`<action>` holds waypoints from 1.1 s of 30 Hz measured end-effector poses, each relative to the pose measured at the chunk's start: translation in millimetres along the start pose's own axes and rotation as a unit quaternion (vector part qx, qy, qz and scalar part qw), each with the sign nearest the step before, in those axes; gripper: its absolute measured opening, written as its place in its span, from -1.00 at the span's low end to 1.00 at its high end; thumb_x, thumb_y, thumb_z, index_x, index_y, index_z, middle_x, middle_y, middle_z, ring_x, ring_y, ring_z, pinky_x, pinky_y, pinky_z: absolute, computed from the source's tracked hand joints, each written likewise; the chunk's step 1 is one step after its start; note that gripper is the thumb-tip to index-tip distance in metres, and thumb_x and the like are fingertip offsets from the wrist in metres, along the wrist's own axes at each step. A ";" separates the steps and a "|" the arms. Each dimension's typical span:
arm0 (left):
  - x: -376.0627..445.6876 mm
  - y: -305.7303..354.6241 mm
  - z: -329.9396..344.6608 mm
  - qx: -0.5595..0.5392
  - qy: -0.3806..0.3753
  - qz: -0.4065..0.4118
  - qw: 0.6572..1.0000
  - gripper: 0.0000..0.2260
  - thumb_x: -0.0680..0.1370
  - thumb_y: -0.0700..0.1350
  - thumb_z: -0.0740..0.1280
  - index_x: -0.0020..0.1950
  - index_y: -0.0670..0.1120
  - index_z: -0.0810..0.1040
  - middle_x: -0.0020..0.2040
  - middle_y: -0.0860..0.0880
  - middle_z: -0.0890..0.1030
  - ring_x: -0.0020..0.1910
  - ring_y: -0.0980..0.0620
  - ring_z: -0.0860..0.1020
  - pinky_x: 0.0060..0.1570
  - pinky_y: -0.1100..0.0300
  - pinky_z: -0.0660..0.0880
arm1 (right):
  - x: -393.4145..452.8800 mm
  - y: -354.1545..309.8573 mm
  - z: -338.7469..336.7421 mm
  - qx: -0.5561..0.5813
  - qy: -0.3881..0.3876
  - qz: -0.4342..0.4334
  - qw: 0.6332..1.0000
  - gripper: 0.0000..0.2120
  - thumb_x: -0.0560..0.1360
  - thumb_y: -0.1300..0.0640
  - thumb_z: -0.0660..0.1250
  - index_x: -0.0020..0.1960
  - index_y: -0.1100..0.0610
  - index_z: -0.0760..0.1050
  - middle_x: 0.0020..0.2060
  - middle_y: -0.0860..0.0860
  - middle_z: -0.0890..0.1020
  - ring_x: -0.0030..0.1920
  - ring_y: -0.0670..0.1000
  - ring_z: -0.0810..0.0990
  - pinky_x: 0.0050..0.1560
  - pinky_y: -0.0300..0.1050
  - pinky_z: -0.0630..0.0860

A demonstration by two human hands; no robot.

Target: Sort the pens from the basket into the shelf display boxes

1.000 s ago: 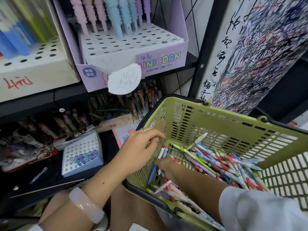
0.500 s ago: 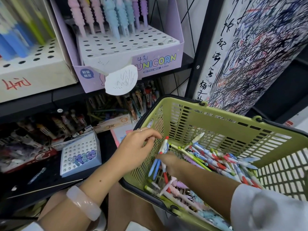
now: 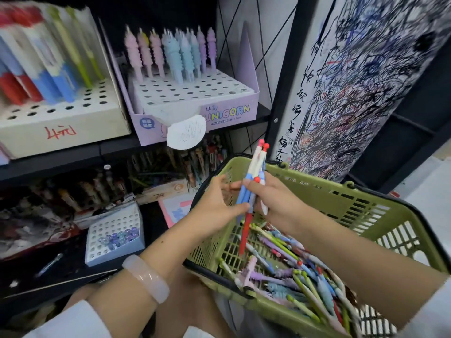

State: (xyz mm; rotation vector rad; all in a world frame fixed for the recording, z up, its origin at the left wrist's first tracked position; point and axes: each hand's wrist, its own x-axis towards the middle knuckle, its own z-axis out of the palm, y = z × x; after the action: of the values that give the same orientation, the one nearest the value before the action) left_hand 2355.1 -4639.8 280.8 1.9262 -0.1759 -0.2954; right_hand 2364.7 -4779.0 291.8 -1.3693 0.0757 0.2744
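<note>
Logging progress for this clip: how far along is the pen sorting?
Early. Done: the purple box holds one back row of pens, most of its holes empty; who put them there can't be told. In hand: both the left hand and right hand grip a small bunch of red and blue pens above the basket. Left: a thick pile of pens in the basket.

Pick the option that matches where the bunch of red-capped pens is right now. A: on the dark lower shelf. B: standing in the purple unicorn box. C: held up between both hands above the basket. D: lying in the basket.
C: the bunch of pens is gripped by the right hand and pinched by the left hand, above the green basket.
</note>
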 end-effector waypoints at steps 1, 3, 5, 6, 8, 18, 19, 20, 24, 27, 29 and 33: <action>-0.3 5.3 -2.8 -0.011 0.019 0.011 1.000 -0.26 0.43 -0.09 0.44 0.46 0.00 0.05 0.17 0.11 0.37 0.09 0.20 0.41 0.03 0.29 0.37 | -4.4 -9.2 5.5 0.004 -0.005 -0.014 1.000 -0.87 0.59 0.26 0.16 0.12 0.20 0.41 -0.09 0.08 0.65 0.02 0.07 0.63 -0.04 -0.06 0.62; -4.7 17.9 -10.2 -0.037 0.017 0.031 0.999 -0.27 0.42 -0.13 0.45 0.43 0.02 0.07 0.22 0.08 0.35 0.09 0.26 0.44 0.02 0.32 0.43 | -12.5 -27.7 18.5 0.011 -0.022 -0.047 0.999 -0.87 0.59 0.25 0.17 0.11 0.22 0.43 -0.06 0.09 0.65 0.05 0.09 0.62 -0.02 -0.06 0.62; -13.4 31.8 -20.5 -0.098 0.001 0.059 0.993 -0.45 0.44 -0.19 0.43 0.27 0.10 0.21 0.21 0.09 0.41 -0.07 0.40 0.52 -0.14 0.42 0.48 | -19.4 -46.7 35.0 0.018 -0.045 -0.076 0.996 -0.89 0.59 0.24 0.18 0.07 0.13 0.44 -0.01 0.14 0.64 0.08 0.13 0.62 0.04 0.01 0.61; -18.5 39.5 -26.2 -0.150 -0.005 0.059 0.987 -0.51 0.45 -0.21 0.41 0.22 0.11 0.24 0.17 0.06 0.47 -0.13 0.36 0.57 -0.19 0.39 0.52 | -22.2 -55.1 43.4 0.008 -0.058 -0.092 0.994 -0.89 0.59 0.24 0.19 0.07 0.11 0.44 0.00 0.14 0.64 0.07 0.11 0.63 0.01 0.00 0.62; -30.3 54.7 -39.1 -0.234 -0.034 0.044 0.971 -0.60 0.51 -0.19 0.35 0.25 0.06 0.27 0.03 0.00 0.61 -0.18 0.08 0.66 -0.14 0.17 0.61 | -27.3 -68.4 60.4 -0.040 -0.074 -0.132 0.988 -0.91 0.59 0.22 0.19 0.07 0.11 0.42 -0.07 0.05 0.68 -0.04 0.01 0.66 -0.24 -0.19 0.61; -72.1 57.4 -113.3 -0.221 0.097 0.116 0.964 -0.75 0.62 -0.08 0.15 -0.22 -0.12 0.46 -0.48 0.02 0.47 -0.60 0.15 0.28 -0.54 0.31 0.29 | -23.9 -91.4 144.3 -0.168 -0.058 -0.268 0.947 -0.87 0.62 0.05 0.11 0.09 0.01 0.41 0.01 0.00 0.60 0.09 0.00 0.56 0.12 -0.13 0.47; -76.5 53.4 -122.5 -0.215 0.118 0.125 0.961 -0.76 0.62 -0.07 0.15 -0.19 -0.11 0.48 -0.43 -0.01 0.51 -0.58 0.14 0.29 -0.51 0.28 0.30 | -23.3 -90.6 154.7 -0.148 -0.068 -0.265 0.950 -0.85 0.62 0.04 0.09 0.11 0.01 0.39 0.02 -0.04 0.59 0.13 -0.06 0.55 0.10 -0.21 0.48; -81.3 50.1 -131.0 -0.208 0.136 0.134 0.959 -0.77 0.62 -0.05 0.15 -0.16 -0.09 0.49 -0.36 -0.05 0.53 -0.56 0.13 0.31 -0.47 0.25 0.30 | -23.1 -89.7 166.6 -0.130 -0.080 -0.257 0.954 -0.84 0.62 0.03 0.07 0.12 0.02 0.38 0.03 -0.08 0.59 0.11 -0.12 0.56 0.02 -0.28 0.50; -101.7 43.1 -159.1 -0.186 0.181 0.155 0.953 -0.84 0.62 -0.04 0.15 -0.08 -0.04 0.45 -0.40 0.02 0.42 -0.52 0.14 0.33 -0.46 0.28 0.31 | -21.8 -85.0 220.2 -0.197 -0.089 -0.277 0.936 -0.84 0.63 -0.04 0.02 0.17 -0.06 0.24 0.01 -0.09 0.56 -0.02 -0.09 0.58 0.00 -0.10 0.53; -116.0 40.4 -182.1 -0.187 0.217 0.153 0.946 -0.90 0.62 -0.13 0.14 -0.05 -0.09 0.41 -0.47 0.08 0.34 -0.55 0.16 0.29 -0.50 0.32 0.29 | -21.6 -87.0 257.7 -0.224 -0.084 -0.294 0.925 -0.79 0.63 -0.02 0.00 0.26 -0.08 0.18 -0.11 -0.14 0.48 -0.10 -0.11 0.50 -0.07 -0.19 0.45; -127.3 38.9 -199.4 -0.204 0.227 0.160 0.939 -0.93 0.62 -0.18 0.14 -0.03 -0.11 0.39 -0.46 0.08 0.32 -0.57 0.17 0.26 -0.53 0.33 0.29 | -21.6 -87.4 278.2 -0.233 -0.107 -0.288 0.923 -0.76 0.64 -0.02 -0.02 0.28 -0.01 0.20 -0.07 -0.06 0.48 -0.12 -0.10 0.49 -0.08 -0.17 0.46; -148.5 35.1 -239.5 -0.241 0.238 0.185 0.923 -0.90 0.62 -0.16 0.14 -0.06 -0.12 0.40 -0.44 0.10 0.44 -0.57 0.18 0.24 -0.51 0.34 0.30 | -15.1 -94.9 305.5 -0.216 -0.175 -0.237 0.931 -0.62 0.63 -0.08 -0.06 0.24 0.12 0.35 0.04 0.07 0.56 -0.14 -0.16 0.50 -0.10 -0.26 0.43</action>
State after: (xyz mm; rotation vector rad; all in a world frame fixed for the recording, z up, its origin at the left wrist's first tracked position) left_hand 2282.5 -4399.8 414.1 1.3852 -0.1239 0.3575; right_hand 2340.3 -4500.4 447.7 -1.7024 -0.6401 0.1245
